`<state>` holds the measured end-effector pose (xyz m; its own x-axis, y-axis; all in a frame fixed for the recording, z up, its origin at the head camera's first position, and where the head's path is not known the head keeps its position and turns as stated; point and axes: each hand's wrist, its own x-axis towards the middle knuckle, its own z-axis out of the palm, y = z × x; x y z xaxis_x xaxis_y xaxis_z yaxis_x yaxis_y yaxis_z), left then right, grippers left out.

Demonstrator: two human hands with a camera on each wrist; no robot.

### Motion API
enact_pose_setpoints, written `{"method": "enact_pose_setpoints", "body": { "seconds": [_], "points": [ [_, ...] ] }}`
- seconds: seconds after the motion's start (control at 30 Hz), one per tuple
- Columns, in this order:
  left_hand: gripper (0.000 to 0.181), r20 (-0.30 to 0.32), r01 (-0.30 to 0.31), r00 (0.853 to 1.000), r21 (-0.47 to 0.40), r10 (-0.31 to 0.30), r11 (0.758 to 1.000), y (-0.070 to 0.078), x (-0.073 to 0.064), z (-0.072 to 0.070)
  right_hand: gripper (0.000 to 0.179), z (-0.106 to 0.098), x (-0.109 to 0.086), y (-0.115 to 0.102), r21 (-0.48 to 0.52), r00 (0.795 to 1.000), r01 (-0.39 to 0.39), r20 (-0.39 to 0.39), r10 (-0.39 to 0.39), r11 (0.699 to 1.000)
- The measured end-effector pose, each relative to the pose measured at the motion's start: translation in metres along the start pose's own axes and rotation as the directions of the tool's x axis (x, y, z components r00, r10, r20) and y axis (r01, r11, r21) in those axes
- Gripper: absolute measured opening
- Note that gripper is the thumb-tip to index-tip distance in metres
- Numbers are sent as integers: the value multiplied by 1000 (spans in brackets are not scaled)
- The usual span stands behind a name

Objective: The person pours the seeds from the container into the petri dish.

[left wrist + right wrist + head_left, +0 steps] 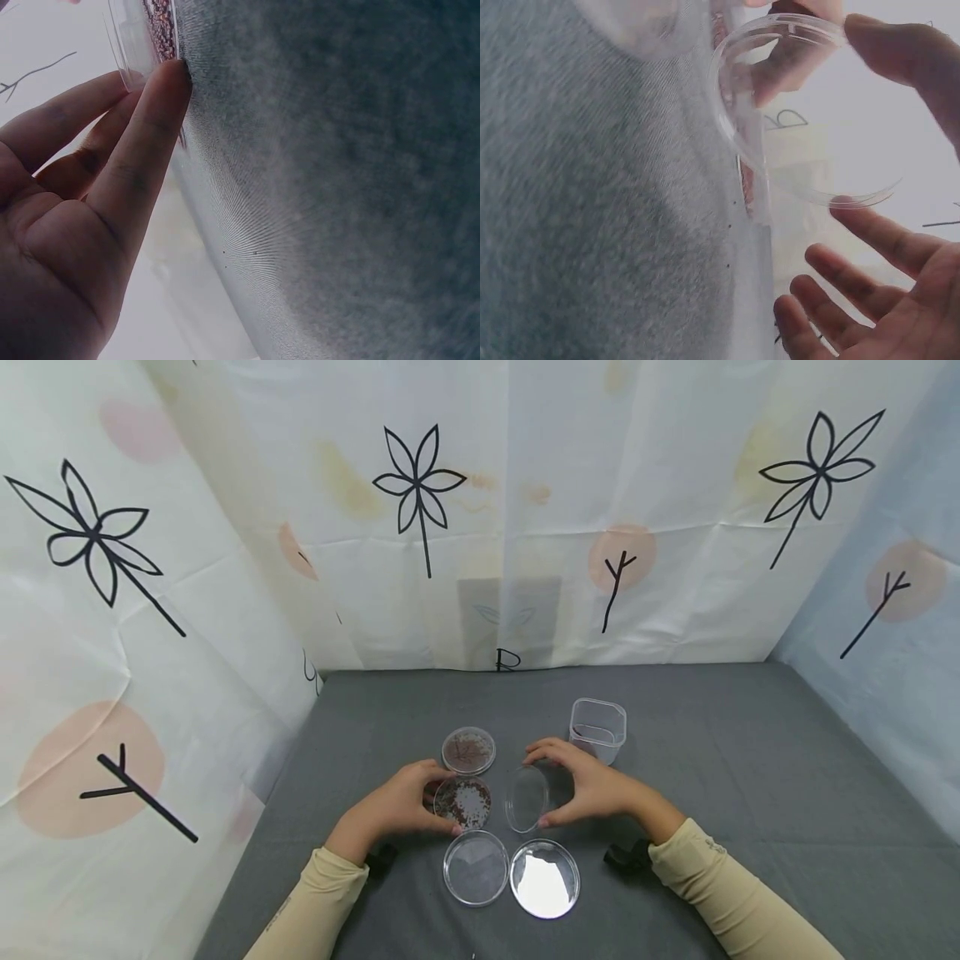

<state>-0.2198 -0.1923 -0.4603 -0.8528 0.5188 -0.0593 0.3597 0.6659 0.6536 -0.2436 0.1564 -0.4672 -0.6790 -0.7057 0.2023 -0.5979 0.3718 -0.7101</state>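
My left hand [401, 802] holds the near petri dish of reddish-brown grains [465, 803] by its sides, thumb and fingers on opposite edges. Pale patches show among the grains. To the right, my right hand [592, 783] grips a clear round lid [527, 797] by the rim, tilted and raised off the table. In the right wrist view, thumb and index finger pinch the lid [727, 124] while the other fingers spread away from it. Behind the held dish stands another round dish with brown grains [468, 752].
Two clear round dish parts, one on the left [476, 868] and one on the right [545, 878], lie side by side nearest me. A clear square tub [597, 727] stands behind my right hand. Grey cloth [720, 752] covers the table, with patterned curtains [555, 460] around it.
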Motion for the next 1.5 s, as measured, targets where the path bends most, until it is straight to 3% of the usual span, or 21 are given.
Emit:
{"method": "enact_pose_setpoints", "body": {
  "seconds": [0.23,0.53,0.67,0.87,1.0,1.3,1.5],
  "points": [
    [83,-3,-4,1000,11,4,1000,-3,0,2,84,1,1,-5,174,1000,-12,5,11,985],
    [85,-2,-26,1000,15,26,1000,-4,1,2,82,9,7,-8,282,999,-16,37,6,959],
    [85,-2,-31,1000,17,31,999,-4,1,1,84,11,10,-8,215,998,23,59,-36,976],
    [84,5,-24,1000,3,24,1000,-4,1,1,89,16,16,-13,9,995,81,57,-82,997],
    [83,7,-7,1000,-5,7,1000,-3,0,1,91,19,20,-18,-35,995,74,63,-72,997],
    [84,5,-9,1000,-15,9,1000,-3,0,1,72,26,29,-20,-228,993,106,68,-92,968],
    [83,-2,-17,1000,-9,17,1000,-4,0,-1,68,29,34,-26,-239,995,76,83,-58,968]
  ]
}}
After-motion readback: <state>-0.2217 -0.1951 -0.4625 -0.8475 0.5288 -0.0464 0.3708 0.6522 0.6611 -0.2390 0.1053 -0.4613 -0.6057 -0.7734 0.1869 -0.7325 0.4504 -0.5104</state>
